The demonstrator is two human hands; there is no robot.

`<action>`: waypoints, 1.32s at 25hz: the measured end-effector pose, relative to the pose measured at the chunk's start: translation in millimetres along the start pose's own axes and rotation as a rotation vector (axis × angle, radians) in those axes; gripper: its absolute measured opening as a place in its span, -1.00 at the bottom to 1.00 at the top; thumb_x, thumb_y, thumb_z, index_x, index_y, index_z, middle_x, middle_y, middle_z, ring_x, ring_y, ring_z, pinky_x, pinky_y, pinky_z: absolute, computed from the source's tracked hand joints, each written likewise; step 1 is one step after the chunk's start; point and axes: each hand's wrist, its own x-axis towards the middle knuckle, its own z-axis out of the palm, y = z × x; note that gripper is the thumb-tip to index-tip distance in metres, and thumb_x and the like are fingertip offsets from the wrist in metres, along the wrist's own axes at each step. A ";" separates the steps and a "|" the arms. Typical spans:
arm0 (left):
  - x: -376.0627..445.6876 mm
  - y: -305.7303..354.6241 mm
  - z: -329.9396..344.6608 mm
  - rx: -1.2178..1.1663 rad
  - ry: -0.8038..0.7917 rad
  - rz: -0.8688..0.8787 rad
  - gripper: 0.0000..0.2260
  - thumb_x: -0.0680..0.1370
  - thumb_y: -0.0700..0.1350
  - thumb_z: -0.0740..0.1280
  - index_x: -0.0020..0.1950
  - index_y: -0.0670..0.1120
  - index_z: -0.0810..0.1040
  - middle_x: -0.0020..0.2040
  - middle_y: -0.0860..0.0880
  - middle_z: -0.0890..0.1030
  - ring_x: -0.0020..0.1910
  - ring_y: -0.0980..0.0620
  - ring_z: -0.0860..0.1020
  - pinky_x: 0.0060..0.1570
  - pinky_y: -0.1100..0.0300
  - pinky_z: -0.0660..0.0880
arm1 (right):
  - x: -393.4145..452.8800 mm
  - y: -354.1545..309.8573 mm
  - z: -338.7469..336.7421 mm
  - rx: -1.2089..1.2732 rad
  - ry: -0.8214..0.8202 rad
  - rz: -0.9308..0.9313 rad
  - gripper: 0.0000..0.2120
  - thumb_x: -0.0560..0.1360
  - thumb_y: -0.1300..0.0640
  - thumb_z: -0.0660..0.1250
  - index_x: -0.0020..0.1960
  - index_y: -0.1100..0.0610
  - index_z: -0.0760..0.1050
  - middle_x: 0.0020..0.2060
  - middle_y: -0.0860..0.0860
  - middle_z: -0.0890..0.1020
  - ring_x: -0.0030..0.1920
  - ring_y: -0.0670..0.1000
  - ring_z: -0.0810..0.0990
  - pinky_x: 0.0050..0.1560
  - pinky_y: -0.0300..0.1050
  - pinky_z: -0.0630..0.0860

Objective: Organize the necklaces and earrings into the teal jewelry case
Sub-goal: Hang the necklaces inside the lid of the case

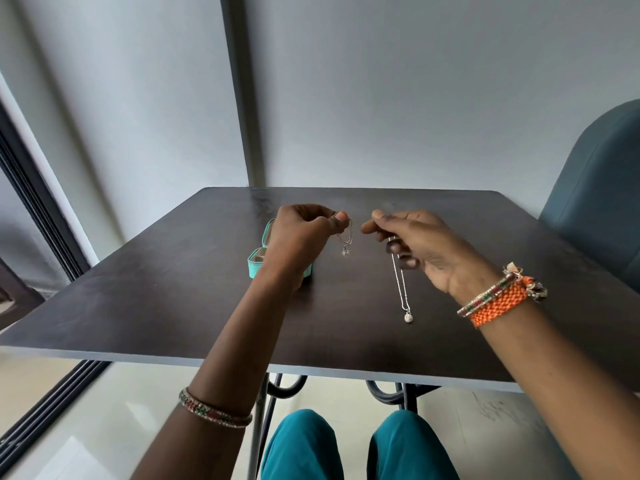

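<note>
While the right hand pinches it, the necklace hangs vertical (pendant down).

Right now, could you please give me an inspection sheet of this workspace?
Surface: dark table, bare where visible.
Job's things: teal case open on the table, partly hidden behind the left forearm; short necklace hangs from the left hand; long necklace hangs from the right hand, its round pendant low near the tabletop. Earrings: nothing seen.
Clutter: nothing seen.
Grippers: left hand pinches the short necklace; right hand grips the long necklace; both raised over the table.
Cables: nothing seen.
Surroundings: grey wall, blue chair to the right, dark window frame to the left.
</note>
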 end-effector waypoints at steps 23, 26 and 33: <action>-27.1 -37.6 41.7 0.269 0.273 0.605 -0.82 0.50 -0.13 0.35 0.06 0.00 0.65 -0.18 0.04 0.52 -0.14 0.01 0.50 -0.07 0.13 0.39 | 16.5 -42.4 -6.3 -0.369 -0.046 -0.210 -0.90 0.49 0.20 0.39 -0.17 0.17 0.65 -0.45 -0.16 0.59 -0.48 -0.30 0.46 -0.43 -0.42 0.32; -23.6 -33.0 30.3 -0.175 0.263 0.430 -0.77 0.53 -0.20 0.29 0.15 -0.01 0.58 -0.06 0.03 0.59 -0.08 0.15 0.55 -0.16 0.37 0.43 | 20.7 -66.9 -13.6 -0.586 -0.083 -0.389 -0.91 0.47 0.19 0.41 -0.20 0.12 0.67 -0.30 -0.08 0.66 -0.29 -0.27 0.54 -0.19 -0.37 0.44; 5.5 -10.5 15.5 -0.431 -0.189 0.246 -0.78 0.61 -0.12 0.20 0.18 -0.12 0.56 0.01 -0.05 0.66 0.08 0.05 0.60 0.08 0.23 0.52 | 16.3 -98.3 -14.7 -0.857 -0.188 -0.476 -0.94 0.46 0.10 0.42 -0.17 0.03 0.67 -0.24 -0.13 0.66 -0.24 -0.17 0.52 -0.17 -0.24 0.42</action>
